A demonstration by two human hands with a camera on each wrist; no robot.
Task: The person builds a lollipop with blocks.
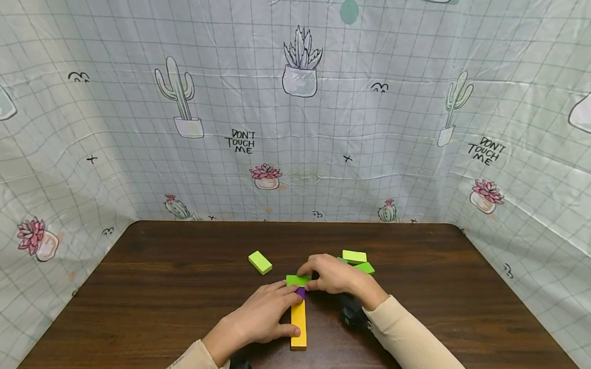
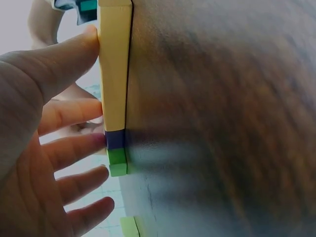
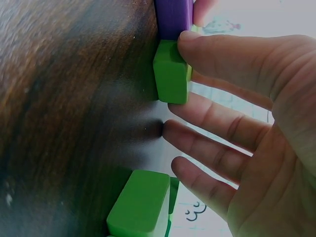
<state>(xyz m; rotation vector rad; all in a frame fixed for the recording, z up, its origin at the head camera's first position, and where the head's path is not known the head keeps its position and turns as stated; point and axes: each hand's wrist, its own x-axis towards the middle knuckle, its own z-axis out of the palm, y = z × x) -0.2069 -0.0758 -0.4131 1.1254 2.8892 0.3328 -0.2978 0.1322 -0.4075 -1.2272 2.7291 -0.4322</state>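
A long yellow block (image 1: 298,324), a purple block (image 1: 301,293) and a green block (image 1: 298,280) form a line on the table, with the green one across the far end. My left hand (image 1: 268,314) lies along the left of this line. Its thumb touches the yellow block near the close end, and its fairly straight fingers reach the yellow and purple blocks in the left wrist view. From the far right, my right hand (image 1: 335,275) pinches the green block between thumb and index finger. In the right wrist view, its other fingers extend beyond the green block (image 3: 171,71).
A lime block (image 1: 260,263) lies alone beyond the line on the left. Behind my right hand, another lime block (image 1: 354,257), a green block (image 1: 365,268) and a partly hidden dark green block (image 1: 342,260) lie together. A patterned curtain (image 1: 224,100) surrounds the dark wooden table (image 1: 158,298).
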